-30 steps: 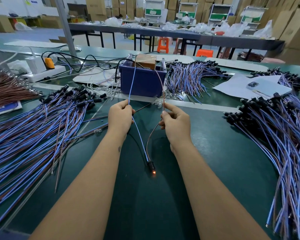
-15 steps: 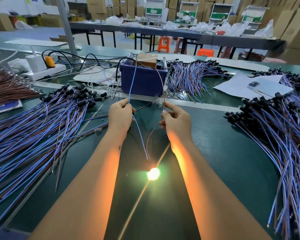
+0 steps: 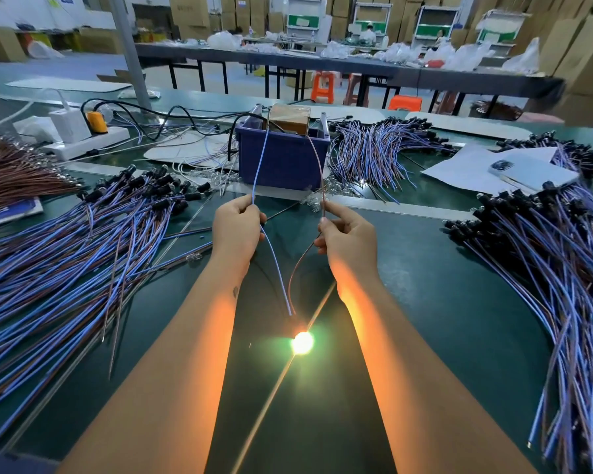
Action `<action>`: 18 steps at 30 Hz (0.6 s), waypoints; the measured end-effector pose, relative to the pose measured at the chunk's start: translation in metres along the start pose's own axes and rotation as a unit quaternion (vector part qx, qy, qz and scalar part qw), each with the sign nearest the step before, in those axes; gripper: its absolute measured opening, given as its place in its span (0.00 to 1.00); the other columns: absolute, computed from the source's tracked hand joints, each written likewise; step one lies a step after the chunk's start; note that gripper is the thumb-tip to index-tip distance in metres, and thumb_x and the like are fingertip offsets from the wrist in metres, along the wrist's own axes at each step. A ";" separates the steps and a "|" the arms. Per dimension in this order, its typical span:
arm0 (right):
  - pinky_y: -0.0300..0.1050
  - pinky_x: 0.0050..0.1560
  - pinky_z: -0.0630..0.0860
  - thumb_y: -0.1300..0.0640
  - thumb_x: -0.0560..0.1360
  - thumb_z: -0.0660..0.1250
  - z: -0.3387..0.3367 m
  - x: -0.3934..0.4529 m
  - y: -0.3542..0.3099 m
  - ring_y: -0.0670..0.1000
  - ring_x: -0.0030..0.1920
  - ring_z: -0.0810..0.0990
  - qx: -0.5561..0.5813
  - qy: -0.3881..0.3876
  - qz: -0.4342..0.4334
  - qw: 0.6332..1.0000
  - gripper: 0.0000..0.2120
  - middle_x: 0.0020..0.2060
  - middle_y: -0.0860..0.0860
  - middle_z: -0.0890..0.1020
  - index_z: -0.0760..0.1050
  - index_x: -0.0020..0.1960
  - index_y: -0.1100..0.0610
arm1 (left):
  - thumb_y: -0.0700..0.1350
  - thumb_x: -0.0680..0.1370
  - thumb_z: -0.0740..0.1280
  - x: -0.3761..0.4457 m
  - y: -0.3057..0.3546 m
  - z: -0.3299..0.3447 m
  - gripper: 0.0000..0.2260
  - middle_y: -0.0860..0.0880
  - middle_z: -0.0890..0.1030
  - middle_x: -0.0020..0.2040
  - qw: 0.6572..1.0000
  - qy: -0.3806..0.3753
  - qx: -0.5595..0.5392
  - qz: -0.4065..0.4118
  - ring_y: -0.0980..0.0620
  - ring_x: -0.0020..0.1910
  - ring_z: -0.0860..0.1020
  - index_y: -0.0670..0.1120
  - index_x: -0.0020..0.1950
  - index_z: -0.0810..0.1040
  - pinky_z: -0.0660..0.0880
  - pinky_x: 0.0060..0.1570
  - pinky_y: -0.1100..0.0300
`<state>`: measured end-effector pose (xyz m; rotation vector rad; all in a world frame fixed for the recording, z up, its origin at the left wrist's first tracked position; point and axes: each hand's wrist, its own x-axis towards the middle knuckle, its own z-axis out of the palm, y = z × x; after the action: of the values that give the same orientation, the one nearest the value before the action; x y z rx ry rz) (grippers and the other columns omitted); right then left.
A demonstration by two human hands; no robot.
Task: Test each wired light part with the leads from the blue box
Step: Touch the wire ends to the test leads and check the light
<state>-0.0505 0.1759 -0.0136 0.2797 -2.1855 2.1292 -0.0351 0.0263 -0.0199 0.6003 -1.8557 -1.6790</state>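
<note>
- The light part (image 3: pixel 302 342) I'm testing glows bright between my forearms, low over the green table (image 3: pixel 442 302).
- My left hand (image 3: pixel 237 230) pinches its blue wire against the blue lead (image 3: pixel 259 165).
- My right hand (image 3: pixel 348 239) pinches the brown wire to the brown lead (image 3: pixel 317 159).
- Both leads rise to the blue box (image 3: pixel 283 159) just beyond my hands.
- Wired parts lie heaped left (image 3: pixel 83 254) and right (image 3: pixel 555 261).

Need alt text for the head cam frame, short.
A wired light part glows brightly on the green table while the left hand pinches its blue wire and the right hand its brown wire, against leads from the blue box.
</note>
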 end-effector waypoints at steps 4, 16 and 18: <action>0.38 0.35 0.77 0.66 0.79 0.62 0.000 0.000 0.001 0.40 0.26 0.74 0.004 0.001 -0.020 1.000 0.16 0.33 0.48 0.75 0.79 0.62 0.52 | 0.35 0.79 0.57 -0.004 0.003 -0.001 0.16 0.50 0.75 0.35 1.000 -0.011 -0.001 0.014 0.56 0.28 0.70 0.45 0.62 0.78 0.71 0.27 0.66; 0.31 0.38 0.74 0.68 0.74 0.69 0.007 -0.008 -0.003 0.36 0.33 0.77 -0.017 -0.064 -0.130 0.989 0.10 0.35 0.43 0.82 0.80 0.47 0.53 | 0.41 0.80 0.64 -0.035 0.019 0.015 0.07 0.48 0.77 0.34 0.982 -0.169 -0.079 0.005 0.57 0.28 0.73 0.44 0.45 0.80 0.75 0.30 0.67; 0.36 0.38 0.76 0.68 0.75 0.67 0.006 -0.008 -0.002 0.41 0.33 0.78 -0.017 -0.065 -0.121 0.990 0.11 0.36 0.46 0.82 0.81 0.48 0.53 | 0.40 0.80 0.65 -0.035 0.020 0.015 0.06 0.48 0.75 0.33 0.980 -0.157 -0.121 -0.008 0.58 0.27 0.72 0.43 0.44 0.78 0.75 0.30 0.67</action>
<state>-0.0418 0.1707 -0.0132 0.6610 -2.1256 1.9913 -0.0184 0.0624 -0.0044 0.2630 -1.8149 -2.0674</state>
